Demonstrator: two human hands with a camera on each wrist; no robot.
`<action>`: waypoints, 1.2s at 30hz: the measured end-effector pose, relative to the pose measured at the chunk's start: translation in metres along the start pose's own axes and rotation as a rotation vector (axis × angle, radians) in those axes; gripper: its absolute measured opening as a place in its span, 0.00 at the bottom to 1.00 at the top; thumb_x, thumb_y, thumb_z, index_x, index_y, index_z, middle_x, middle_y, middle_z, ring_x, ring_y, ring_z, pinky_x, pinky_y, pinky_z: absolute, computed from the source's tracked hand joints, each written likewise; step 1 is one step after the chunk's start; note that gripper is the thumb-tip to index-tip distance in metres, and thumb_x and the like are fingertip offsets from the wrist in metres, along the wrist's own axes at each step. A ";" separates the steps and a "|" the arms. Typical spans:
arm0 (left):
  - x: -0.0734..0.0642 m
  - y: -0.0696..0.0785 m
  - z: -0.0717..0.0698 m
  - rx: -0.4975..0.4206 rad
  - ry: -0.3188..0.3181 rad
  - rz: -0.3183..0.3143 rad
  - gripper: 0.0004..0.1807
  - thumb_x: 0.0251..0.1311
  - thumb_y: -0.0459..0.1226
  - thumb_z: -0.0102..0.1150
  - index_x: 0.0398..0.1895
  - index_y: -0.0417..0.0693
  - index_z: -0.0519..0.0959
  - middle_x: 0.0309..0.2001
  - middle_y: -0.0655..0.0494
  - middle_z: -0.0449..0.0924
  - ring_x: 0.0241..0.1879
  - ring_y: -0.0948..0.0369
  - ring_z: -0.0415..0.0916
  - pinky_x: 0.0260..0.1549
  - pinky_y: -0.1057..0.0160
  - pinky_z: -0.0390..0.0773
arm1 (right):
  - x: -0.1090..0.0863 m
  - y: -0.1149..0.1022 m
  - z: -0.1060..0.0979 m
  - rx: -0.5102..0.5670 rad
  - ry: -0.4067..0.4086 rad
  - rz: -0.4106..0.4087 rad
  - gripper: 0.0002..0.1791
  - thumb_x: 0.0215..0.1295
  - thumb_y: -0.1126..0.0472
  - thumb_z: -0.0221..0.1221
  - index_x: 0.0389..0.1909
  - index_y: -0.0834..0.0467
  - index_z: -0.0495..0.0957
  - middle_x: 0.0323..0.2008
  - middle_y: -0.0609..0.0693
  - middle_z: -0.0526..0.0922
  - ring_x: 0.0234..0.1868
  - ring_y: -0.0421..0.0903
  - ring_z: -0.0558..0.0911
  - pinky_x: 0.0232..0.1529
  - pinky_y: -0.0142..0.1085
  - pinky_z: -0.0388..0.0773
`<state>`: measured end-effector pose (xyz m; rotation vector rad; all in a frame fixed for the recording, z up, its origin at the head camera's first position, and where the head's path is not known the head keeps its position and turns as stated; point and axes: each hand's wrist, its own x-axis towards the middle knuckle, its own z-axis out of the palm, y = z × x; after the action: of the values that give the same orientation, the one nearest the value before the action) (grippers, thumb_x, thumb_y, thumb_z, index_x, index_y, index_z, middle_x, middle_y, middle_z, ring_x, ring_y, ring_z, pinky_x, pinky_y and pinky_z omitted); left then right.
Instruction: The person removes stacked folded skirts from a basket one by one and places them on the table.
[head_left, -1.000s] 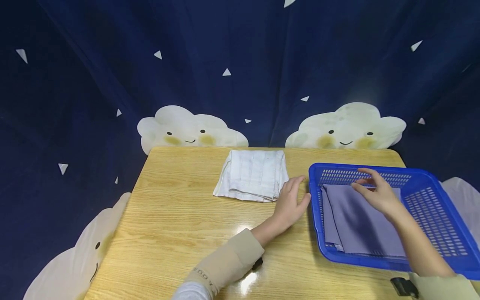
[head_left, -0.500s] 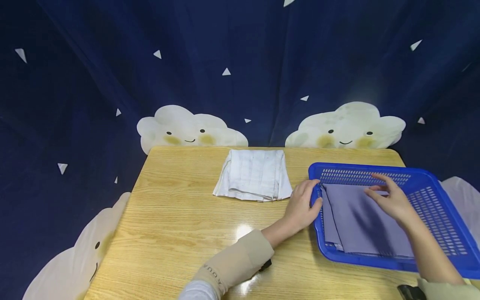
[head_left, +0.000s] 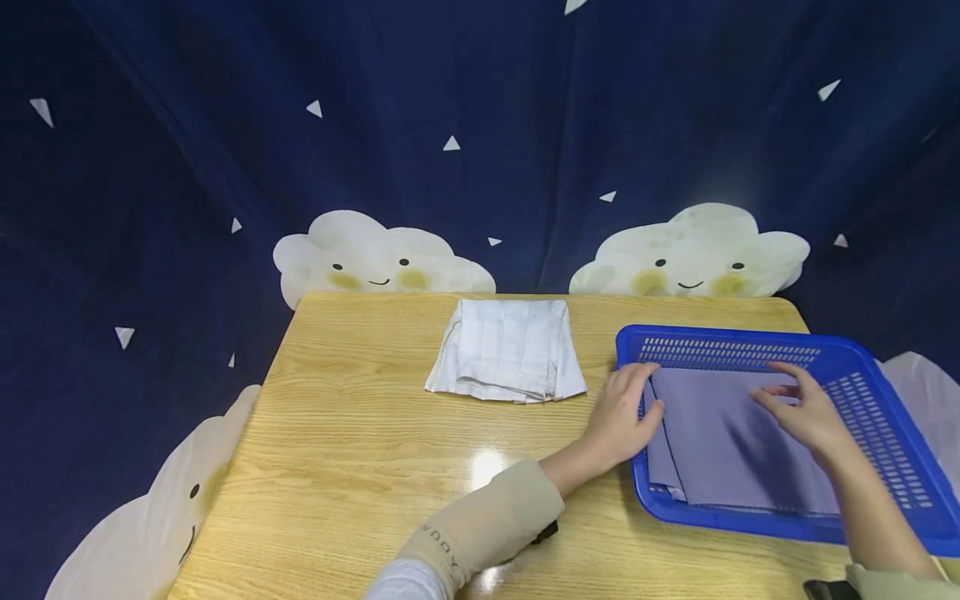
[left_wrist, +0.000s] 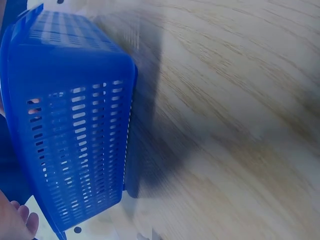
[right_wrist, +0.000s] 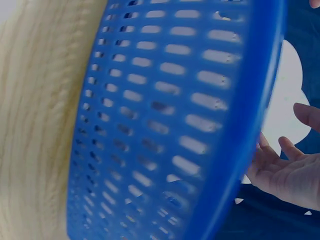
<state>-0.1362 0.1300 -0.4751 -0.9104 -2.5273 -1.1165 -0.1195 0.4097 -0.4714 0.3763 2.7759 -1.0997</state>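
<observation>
A blue plastic basket (head_left: 750,335) with slotted walls sits on the right of the table, and a folded purple-grey cloth (head_left: 712,450) lies flat inside it. My left hand (head_left: 621,417) overlaps the basket's left rim, its fingers loosely bent and its thumb spread towards the cloth. Over the cloth hovers my right hand (head_left: 813,421), thumb and forefinger apart with nothing between them; its shadow falls on the cloth. The basket's slotted outer side (left_wrist: 75,125) fills much of the left wrist view, and its rim (right_wrist: 265,75) crosses the right wrist view.
A folded white cloth (head_left: 510,346) lies near the back edge of the wooden table (head_left: 360,433), left of the basket. Behind the table hangs a dark blue curtain (head_left: 510,125) printed with clouds and small white triangles.
My left hand has moved right, from beside the white cloth to the basket's left rim. The right hand has shifted right and slightly nearer me over the purple-grey cloth. Basket and cloths have stayed put.
</observation>
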 end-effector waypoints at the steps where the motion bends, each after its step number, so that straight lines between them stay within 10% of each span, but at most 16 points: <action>1: 0.000 0.001 0.001 0.003 -0.003 -0.001 0.26 0.58 0.40 0.50 0.61 0.45 0.64 0.57 0.53 0.68 0.58 0.60 0.64 0.60 0.69 0.58 | 0.009 0.018 0.002 0.002 0.007 0.011 0.42 0.62 0.43 0.52 0.70 0.58 0.46 0.49 0.66 0.71 0.51 0.65 0.67 0.33 0.51 0.73; 7: 0.003 0.005 0.007 -0.016 -0.034 -0.029 0.26 0.59 0.39 0.50 0.62 0.46 0.63 0.57 0.53 0.68 0.58 0.61 0.63 0.59 0.73 0.57 | 0.050 0.107 0.015 -0.026 0.061 0.010 0.47 0.57 0.35 0.51 0.71 0.50 0.43 0.51 0.65 0.70 0.51 0.65 0.67 0.31 0.46 0.72; 15: 0.007 0.014 0.015 -0.055 -0.073 -0.065 0.28 0.57 0.37 0.51 0.63 0.46 0.61 0.56 0.53 0.67 0.55 0.61 0.64 0.56 0.73 0.61 | 0.053 0.131 0.018 -0.010 0.089 0.037 0.50 0.57 0.35 0.52 0.71 0.58 0.41 0.53 0.70 0.67 0.50 0.68 0.67 0.35 0.52 0.71; 24: 0.008 0.031 0.019 -0.122 -0.151 -0.215 0.31 0.57 0.39 0.51 0.65 0.51 0.58 0.60 0.55 0.63 0.59 0.62 0.61 0.55 0.70 0.63 | 0.039 0.119 0.007 -0.045 0.098 0.094 0.52 0.55 0.36 0.55 0.69 0.62 0.44 0.51 0.71 0.67 0.45 0.64 0.70 0.31 0.47 0.71; 32: 0.011 0.042 0.028 -0.247 -0.179 -0.363 0.34 0.56 0.39 0.53 0.66 0.55 0.55 0.61 0.56 0.60 0.61 0.61 0.59 0.54 0.65 0.66 | -0.010 0.036 -0.015 -0.039 0.074 0.085 0.43 0.60 0.51 0.56 0.64 0.74 0.47 0.45 0.77 0.66 0.43 0.63 0.71 0.27 0.33 0.71; 36: 0.011 0.047 0.034 -0.297 -0.198 -0.463 0.35 0.55 0.40 0.55 0.66 0.56 0.55 0.60 0.57 0.61 0.60 0.60 0.60 0.53 0.64 0.68 | -0.007 0.047 -0.015 -0.042 0.082 0.115 0.44 0.60 0.50 0.56 0.64 0.73 0.46 0.49 0.77 0.62 0.47 0.69 0.64 0.31 0.40 0.72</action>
<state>-0.1142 0.1839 -0.4663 -0.5217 -2.8758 -1.6441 -0.1003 0.4520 -0.4900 0.5802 2.8024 -1.0206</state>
